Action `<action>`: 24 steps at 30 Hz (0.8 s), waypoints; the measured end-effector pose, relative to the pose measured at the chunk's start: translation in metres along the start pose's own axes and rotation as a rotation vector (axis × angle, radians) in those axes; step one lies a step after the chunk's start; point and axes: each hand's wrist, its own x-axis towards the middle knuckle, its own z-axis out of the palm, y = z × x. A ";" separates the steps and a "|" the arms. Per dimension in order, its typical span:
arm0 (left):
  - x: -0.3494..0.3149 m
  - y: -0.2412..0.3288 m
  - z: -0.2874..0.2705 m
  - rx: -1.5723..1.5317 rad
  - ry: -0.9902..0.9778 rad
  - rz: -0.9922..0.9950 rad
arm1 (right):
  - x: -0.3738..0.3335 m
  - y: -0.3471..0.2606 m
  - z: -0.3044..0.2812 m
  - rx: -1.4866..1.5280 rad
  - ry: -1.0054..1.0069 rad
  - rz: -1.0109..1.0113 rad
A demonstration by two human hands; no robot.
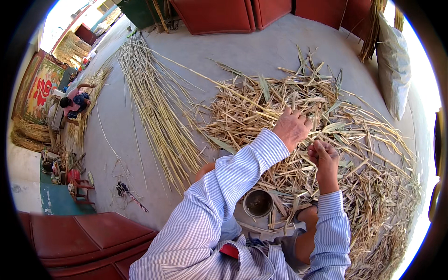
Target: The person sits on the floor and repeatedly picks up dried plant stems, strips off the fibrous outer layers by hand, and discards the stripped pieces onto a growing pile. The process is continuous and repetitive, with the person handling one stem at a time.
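Observation:
My left hand (292, 129) is closed around a long yellow reed stalk (242, 97), which stretches from it toward the far left over a heap of dry husks and leaves (261, 116). Just to the right, my right hand (324, 156) is closed with the fingers pinched together. Whatever lies in that pinch is too small and too much covered to make out. Both hands hover over the heap, a short gap between them. Below them, a round metal bowl (258, 203) sits on the floor by my feet.
To the left lies a long bundle of reed stalks (156, 102). A white sack (393, 67) leans at the right wall. Red padded seats (214, 16) stand at the back, and another red seat (88, 238) at lower left. A person (76, 102) bends over stalks farther left.

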 end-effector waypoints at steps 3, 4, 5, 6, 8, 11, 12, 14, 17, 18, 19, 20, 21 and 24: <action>-0.004 -0.013 -0.024 -0.044 0.057 -0.057 | 0.010 0.020 0.040 -0.064 -0.177 0.045; -0.006 -0.018 -0.029 -0.074 0.051 -0.075 | 0.011 0.027 0.052 -0.119 -0.205 0.058; -0.008 -0.025 -0.032 -0.041 0.050 -0.072 | 0.013 0.039 0.066 -0.154 -0.261 0.033; -0.012 -0.031 -0.035 -0.053 0.046 -0.088 | 0.012 0.049 0.079 -0.187 -0.316 0.010; -0.023 -0.047 -0.045 -0.069 0.031 -0.123 | 0.000 0.055 0.110 -0.340 -0.421 -0.028; -0.018 -0.056 -0.058 -0.070 0.223 -0.121 | 0.006 0.071 0.142 -0.338 -0.474 -0.338; -0.017 -0.056 -0.060 -0.058 0.276 -0.109 | 0.011 0.080 0.151 -0.213 -0.576 -0.222; -0.017 -0.052 -0.063 -0.155 0.283 -0.123 | 0.013 0.106 0.178 0.452 -0.818 0.229; -0.044 -0.058 -0.075 -0.193 0.209 -0.110 | -0.014 0.105 0.263 -0.155 -0.928 -0.091; -0.046 -0.059 -0.078 -0.213 0.227 -0.097 | -0.010 0.091 0.285 -0.433 -1.204 -0.353; -0.037 -0.049 -0.065 -0.274 0.233 -0.049 | -0.003 0.112 0.296 -0.407 -1.242 -0.374; -0.028 -0.040 -0.064 -0.285 0.230 -0.013 | -0.003 0.125 0.314 -0.361 -1.306 -0.408; -0.022 -0.032 -0.060 -0.316 0.239 0.005 | -0.006 0.126 0.315 -0.332 -1.282 -0.392; -0.016 -0.021 -0.059 -0.352 0.239 0.020 | -0.001 0.104 0.290 -0.301 -1.231 -0.151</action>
